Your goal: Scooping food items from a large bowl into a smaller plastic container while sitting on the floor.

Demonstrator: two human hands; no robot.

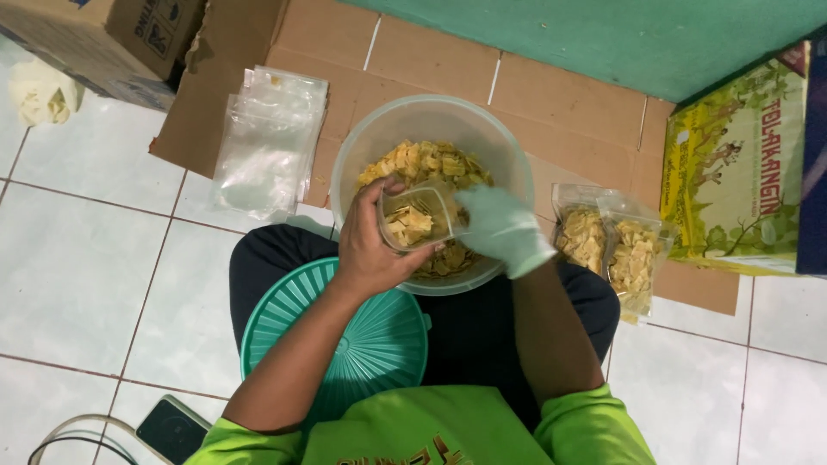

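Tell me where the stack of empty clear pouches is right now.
The empty clear pouches lie upper left in the head view, on flattened cardboard, left of the chip bowl.

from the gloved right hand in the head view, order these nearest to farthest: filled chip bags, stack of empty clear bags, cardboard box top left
From the gloved right hand:
1. Filled chip bags, just to its right on the floor.
2. Stack of empty clear bags, across the bowl, to the left.
3. Cardboard box, farthest, in the top left corner.
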